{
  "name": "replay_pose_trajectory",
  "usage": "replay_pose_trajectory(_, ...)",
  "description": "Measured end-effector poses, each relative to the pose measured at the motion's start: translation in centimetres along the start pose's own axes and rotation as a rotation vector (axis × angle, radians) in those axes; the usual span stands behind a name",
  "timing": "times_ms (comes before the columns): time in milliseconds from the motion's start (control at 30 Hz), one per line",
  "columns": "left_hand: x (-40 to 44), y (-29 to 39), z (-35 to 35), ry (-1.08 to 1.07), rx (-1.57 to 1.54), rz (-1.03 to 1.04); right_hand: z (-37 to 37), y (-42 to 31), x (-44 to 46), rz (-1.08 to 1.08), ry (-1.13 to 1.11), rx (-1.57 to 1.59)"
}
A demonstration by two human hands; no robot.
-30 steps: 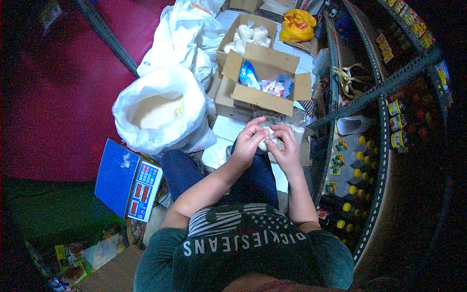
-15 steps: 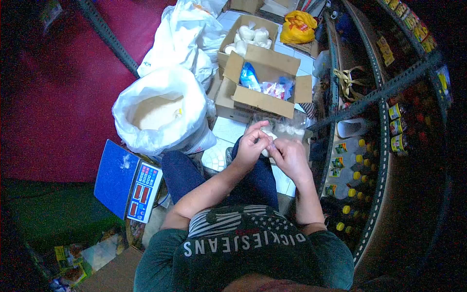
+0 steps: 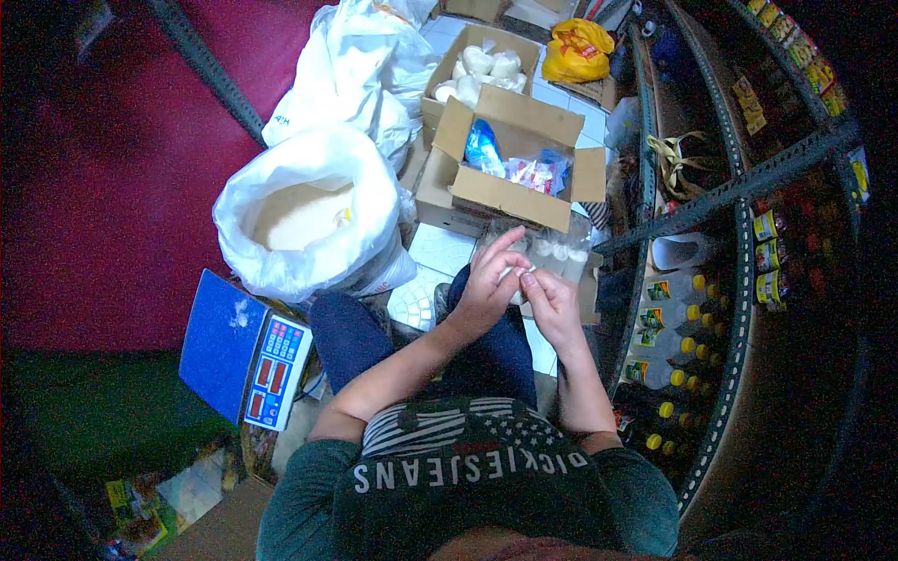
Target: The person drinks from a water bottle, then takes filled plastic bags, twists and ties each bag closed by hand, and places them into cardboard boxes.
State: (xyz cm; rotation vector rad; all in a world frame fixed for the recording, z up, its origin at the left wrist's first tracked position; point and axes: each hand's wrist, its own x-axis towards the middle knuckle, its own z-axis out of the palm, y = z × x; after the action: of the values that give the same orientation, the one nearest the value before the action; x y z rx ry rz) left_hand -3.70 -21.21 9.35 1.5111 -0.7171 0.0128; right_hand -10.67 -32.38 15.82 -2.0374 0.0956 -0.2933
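Observation:
Between my knees, both hands meet over a small clear plastic bag of white contents, mostly hidden behind the fingers. My left hand is closed in a pinch on the twisted top of the bag, its index finger raised. Thumb and fingers of my right hand pinch the same plastic from the other side. To the left stands a large open white sack holding white granules, with a yellow-and-white object partly sunk in them. Just beyond my hands lie several small filled bags in clear plastic.
An open cardboard box with blue and pink packets stands ahead; behind it another box holds several filled white bags. A digital scale is at my left. Shelves with yellow-capped bottles run along my right. A yellow bag sits farther back.
My right hand has turned and shifted slightly down, its fingers now pinching the plastic beside the left hand. My left index finger points up more.

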Motion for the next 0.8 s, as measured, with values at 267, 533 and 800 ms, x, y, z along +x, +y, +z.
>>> replay_pose_trajectory(267,-0.4,0.4,-0.6,-0.215,0.288,0.036,-0.1,-0.7,0.4,0.096,0.091,0.114)
replay_pose_trajectory(533,-0.5,1.3,-2.1,-0.166,0.211,0.105,-0.1,-3.5,1.6,0.091,0.056,0.325)
replay_pose_trajectory(800,0.5,1.3,-5.5,-0.243,-0.368,-0.287,0.4,-2.9,6.0,-0.344,-0.14,0.166)
